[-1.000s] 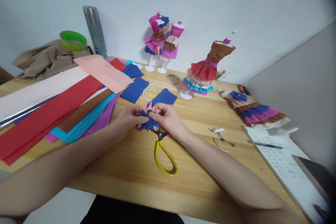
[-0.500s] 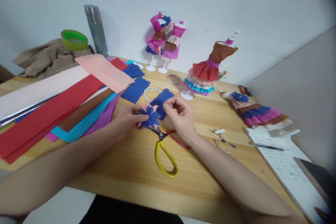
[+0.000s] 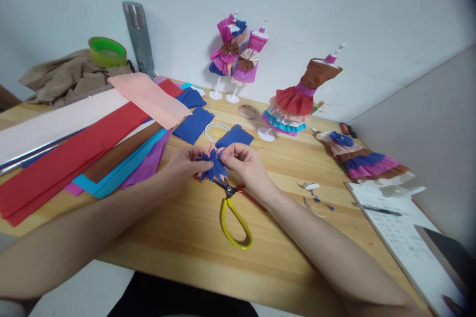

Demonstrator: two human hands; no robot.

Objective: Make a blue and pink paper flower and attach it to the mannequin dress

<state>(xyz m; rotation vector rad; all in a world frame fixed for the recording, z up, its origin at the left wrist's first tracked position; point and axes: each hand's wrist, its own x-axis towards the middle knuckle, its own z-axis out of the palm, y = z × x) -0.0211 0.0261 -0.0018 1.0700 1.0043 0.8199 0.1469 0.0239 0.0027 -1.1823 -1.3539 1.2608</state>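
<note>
A layered paper flower (image 3: 212, 167), blue over peach with pointed petals, is held just above the table. My left hand (image 3: 186, 164) pinches it from the left, thumb on the blue top layer. My right hand (image 3: 243, 162) has thumb and fingertips closed on a petal at the flower's right edge. Right below lie scissors (image 3: 231, 192) with one yellow and one red handle; the flower partly covers the blades, and my right wrist hides part of the red handle. A blue paper piece (image 3: 237, 136) rests just behind my hands, beside a white tape ring (image 3: 208, 133).
Long paper strips (image 3: 82, 163) in several colours are stacked on the left. Mini mannequins in paper dresses, one in a brown-topped dress (image 3: 297, 96), stand along the wall. A ruffled dress (image 3: 366, 161) lies at right, near paper scraps (image 3: 316, 198) and a written sheet (image 3: 394, 228).
My right hand has moved left and down, from beside the flower onto its petals. My left hand keeps its hold. The view has shifted slightly.
</note>
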